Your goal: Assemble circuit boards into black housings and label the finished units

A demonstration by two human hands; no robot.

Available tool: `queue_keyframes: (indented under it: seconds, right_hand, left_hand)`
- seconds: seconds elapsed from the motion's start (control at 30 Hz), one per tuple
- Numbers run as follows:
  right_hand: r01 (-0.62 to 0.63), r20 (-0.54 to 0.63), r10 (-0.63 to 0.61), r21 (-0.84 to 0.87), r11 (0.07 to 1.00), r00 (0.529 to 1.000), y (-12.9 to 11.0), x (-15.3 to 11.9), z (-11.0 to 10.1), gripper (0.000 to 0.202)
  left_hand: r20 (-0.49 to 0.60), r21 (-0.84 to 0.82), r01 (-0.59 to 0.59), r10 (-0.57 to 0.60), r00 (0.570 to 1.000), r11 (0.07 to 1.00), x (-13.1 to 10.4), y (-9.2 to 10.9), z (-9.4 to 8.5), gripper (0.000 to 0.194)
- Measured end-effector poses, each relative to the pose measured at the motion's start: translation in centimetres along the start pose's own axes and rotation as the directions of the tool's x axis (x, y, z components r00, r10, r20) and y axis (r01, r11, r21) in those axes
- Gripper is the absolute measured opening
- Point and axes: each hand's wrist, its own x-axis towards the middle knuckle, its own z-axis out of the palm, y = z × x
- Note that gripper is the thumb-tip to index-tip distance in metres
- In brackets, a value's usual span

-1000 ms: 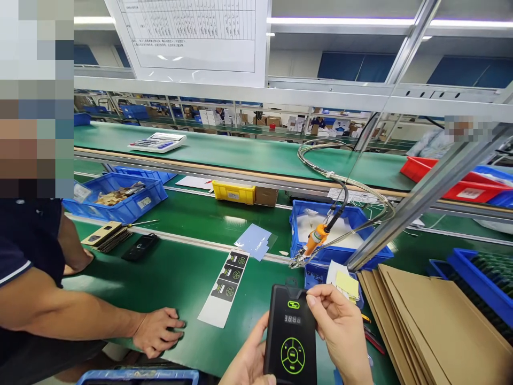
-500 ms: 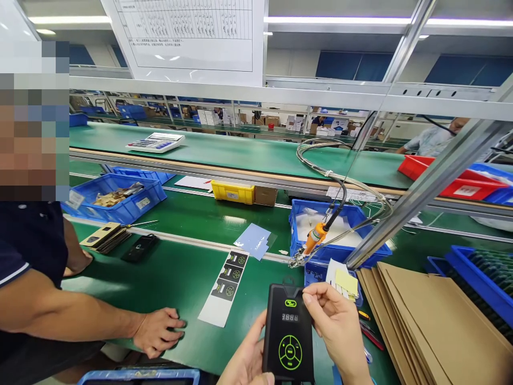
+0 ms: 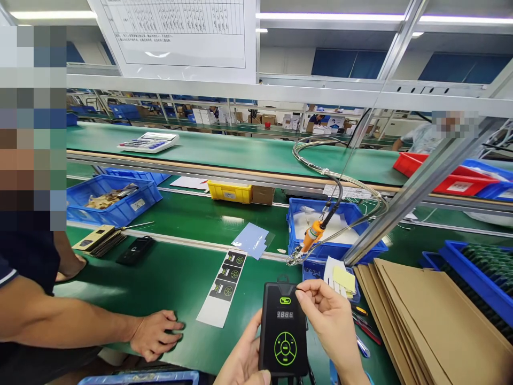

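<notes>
A black device (image 3: 284, 329) with green printed markings and a small digit display is held upright at the bottom centre. My left hand (image 3: 249, 355) grips its left side and lower edge, the thumb on the front. At the device's upper right corner, my right hand (image 3: 331, 321) has thumb and index finger pinched together; whether they hold film or the label's edge is too small to tell. Left of the device, a white sheet with three black labels (image 3: 227, 274) lies on the green table (image 3: 180, 283). Pale blue sheets (image 3: 251, 240) are just behind it.
At the left, a person's hand (image 3: 157, 334) rests on the table near another black device (image 3: 135, 250). An orange screwdriver (image 3: 311, 236) hangs over a blue bin (image 3: 290, 224). Cardboard sheets (image 3: 433, 321) stand at the right, beside tools (image 3: 366, 329).
The view has shifted slightly. The device and my hands appear a little further left in the picture, with my right fingers still at its upper right corner.
</notes>
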Motion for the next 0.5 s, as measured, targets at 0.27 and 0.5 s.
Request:
queue_keyframes:
  seconds: [0.27,0.5]
  right_hand:
    - [0.362,0.101,-0.359,-0.475,0.802,0.928,0.4,0.9,-0.7,0.028]
    - [0.86,0.763,-0.44,-0.292,0.418,0.473,-1.2,1.0,-0.7,0.095]
  left_hand:
    - [0.01,-0.034,0.001,0.0,1.0,0.999,0.5,0.3,-0.3,0.069]
    - [-0.297,-0.159,0.133,-0.176,0.939,0.978,0.8,0.7,-0.6,0.064]
